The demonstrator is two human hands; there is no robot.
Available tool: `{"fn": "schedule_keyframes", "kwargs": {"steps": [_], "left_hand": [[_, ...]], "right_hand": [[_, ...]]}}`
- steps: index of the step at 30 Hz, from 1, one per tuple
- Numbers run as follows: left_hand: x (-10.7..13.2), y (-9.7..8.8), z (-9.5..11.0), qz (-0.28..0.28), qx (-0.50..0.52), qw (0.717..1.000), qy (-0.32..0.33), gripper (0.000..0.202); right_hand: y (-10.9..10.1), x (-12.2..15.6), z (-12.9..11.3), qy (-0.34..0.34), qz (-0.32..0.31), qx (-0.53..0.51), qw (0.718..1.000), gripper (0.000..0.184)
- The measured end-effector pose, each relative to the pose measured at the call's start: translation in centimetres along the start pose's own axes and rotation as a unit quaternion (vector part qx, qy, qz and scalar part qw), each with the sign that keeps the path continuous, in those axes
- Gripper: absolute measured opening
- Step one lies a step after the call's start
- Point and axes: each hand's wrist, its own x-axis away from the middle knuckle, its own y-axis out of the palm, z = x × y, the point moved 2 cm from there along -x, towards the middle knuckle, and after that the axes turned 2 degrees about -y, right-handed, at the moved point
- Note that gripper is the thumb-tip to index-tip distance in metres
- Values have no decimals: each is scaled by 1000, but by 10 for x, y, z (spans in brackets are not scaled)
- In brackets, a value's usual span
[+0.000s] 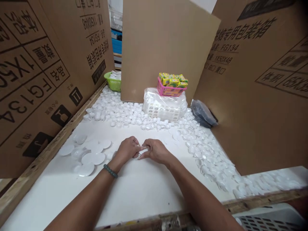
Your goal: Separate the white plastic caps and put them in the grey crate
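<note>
Above the middle of the white tabletop (141,189), my two hands meet at a small white piece (143,151). The fingers of my left hand (127,149) are closed on its left side, and a green bead bracelet (110,171) circles that wrist. From the right, my right hand (155,150) pinches the same piece between thumb and fingers. Fingers cover most of it, so its exact kind cannot be made out. Left of my left hand lie several flat white discs (88,168) and clear, shallow round pieces (80,138), partly overlapping.
Many small white rounded pieces (130,118) spread along the back and right side. A pink basket (171,91) of yellow-green boxes sits on a plastic-wrapped pack (166,109). Cardboard (166,41) walls the table. A green basket (113,84) stands back left, a dark plastic bag (203,112) right.
</note>
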Motion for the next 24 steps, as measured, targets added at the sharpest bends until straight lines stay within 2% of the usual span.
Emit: {"fn": "schedule_keyframes", "kwargs": {"steps": [2,5,6,7,9,10,12,14,15,18,21,23,24], "left_hand": [[2,0,1,21,-49,998,18,28],[8,-1,8,71,-122,987,82,30],[11,0,10,92,-140,980,108,33],[15,1,14,111,-156,971,140,37],[23,5,20,122,-188,948,225,43],[26,9,22,109,-208,934,270,42],[30,15,25,62,-255,908,327,32],[30,16,24,38,-306,894,324,19],[29,13,23,46,-331,890,311,16],[26,-1,22,105,-412,869,254,16],[25,-13,24,171,-463,847,197,22],[28,-14,27,203,-449,844,211,25],[30,-12,28,201,-434,846,235,25]], "right_hand": [[0,2,0,4,-6,-21,1000,35],[-7,4,4,-13,-38,-93,995,32],[-12,4,8,-22,-24,-110,993,31],[-19,1,13,-28,16,-111,993,31],[-35,-6,28,-23,143,-58,988,34],[-43,-10,37,-12,205,-9,979,35],[-51,-19,54,6,251,94,963,38],[-50,-26,65,10,219,159,963,39],[-48,-27,68,6,195,175,965,38],[-40,-21,64,-25,129,167,977,35],[-40,-9,56,-33,90,141,985,36],[-46,0,52,-12,88,151,985,38],[-52,5,50,1,99,163,982,37]]}}
